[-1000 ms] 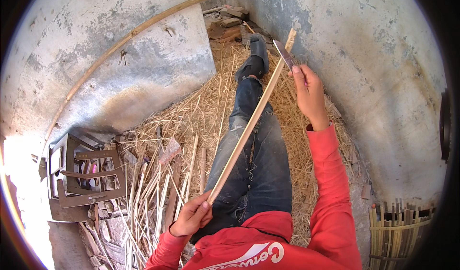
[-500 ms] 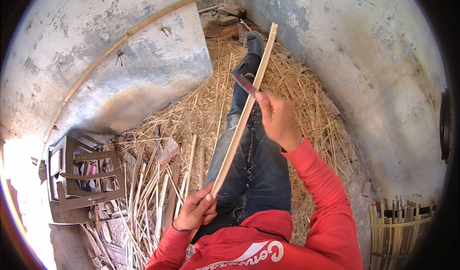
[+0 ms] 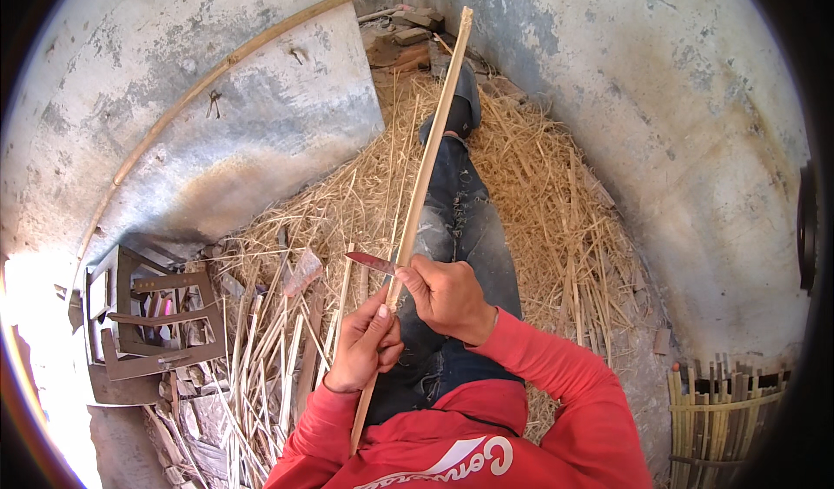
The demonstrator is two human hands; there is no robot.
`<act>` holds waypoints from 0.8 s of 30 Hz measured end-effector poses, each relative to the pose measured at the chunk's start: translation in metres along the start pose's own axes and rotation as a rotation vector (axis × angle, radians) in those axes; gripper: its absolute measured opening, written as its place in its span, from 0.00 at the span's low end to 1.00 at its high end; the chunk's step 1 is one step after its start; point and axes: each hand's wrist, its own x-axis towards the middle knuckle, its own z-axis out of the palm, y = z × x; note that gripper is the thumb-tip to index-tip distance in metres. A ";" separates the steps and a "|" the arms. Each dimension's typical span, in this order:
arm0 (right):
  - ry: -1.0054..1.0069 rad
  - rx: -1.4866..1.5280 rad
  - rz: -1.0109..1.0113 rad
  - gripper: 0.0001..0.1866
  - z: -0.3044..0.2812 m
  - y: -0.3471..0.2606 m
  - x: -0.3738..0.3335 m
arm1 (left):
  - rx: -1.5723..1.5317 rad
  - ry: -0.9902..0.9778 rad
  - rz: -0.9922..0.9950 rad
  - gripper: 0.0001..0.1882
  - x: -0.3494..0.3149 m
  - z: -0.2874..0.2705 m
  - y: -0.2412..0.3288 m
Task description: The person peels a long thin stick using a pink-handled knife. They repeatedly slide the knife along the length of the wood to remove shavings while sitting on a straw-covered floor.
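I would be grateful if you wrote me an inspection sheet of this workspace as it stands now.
Surface: floor strewn with straw; the person's legs stretch over it.
Things in hand: a long pale strip, running up past the shoe; a knife, its blade pointing out to the strip's left.
Clutter: many loose thin sticks at left; a dark frame beyond them; bricks in the far corner.
Grip: left hand closed around the strip; right hand closed on the knife, just beyond the left hand.
Cables: nothing seen.
Surroundings: worn, patchy walls; a long curved pole at left; a slatted basket-like thing at lower right.
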 end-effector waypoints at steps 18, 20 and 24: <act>-0.093 0.601 0.413 0.24 0.006 0.004 -0.011 | -0.146 0.034 -0.035 0.24 0.001 -0.004 0.005; -0.056 0.541 0.429 0.24 -0.007 0.007 0.000 | -0.130 0.038 -0.005 0.25 0.001 -0.004 0.007; 0.035 0.468 0.299 0.25 -0.014 0.015 0.011 | -0.038 0.056 -0.027 0.24 0.001 -0.013 -0.004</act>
